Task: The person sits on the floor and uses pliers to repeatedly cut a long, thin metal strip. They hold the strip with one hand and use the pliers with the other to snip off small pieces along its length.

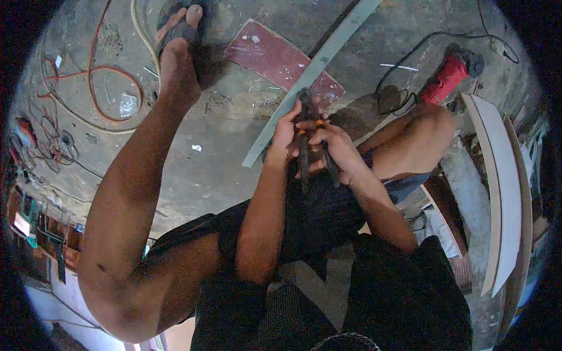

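Observation:
A pair of black-handled pliers (304, 159) with orange bands lies between my two hands, its handles slightly spread and pointing back toward me. My left hand (284, 133) is closed at the tool's left side, thumb up near its head. Around the right handle my right hand (338, 144) is closed, some fingers reaching across between the handles. The dark head of the tool is at the edge of a long pale grey-green metal bar (328, 57), which slants away to the upper right. Fingers hide what the jaws hold, if anything.
Under the bar lies a worn dark-red board (266, 51). A red angle grinder (446, 76) with a black cord rests at the far right. Curved white panels (496, 193) stand on the right. Orange and pale hoses (93, 70) coil at the left, beside my sandalled foot (178, 58).

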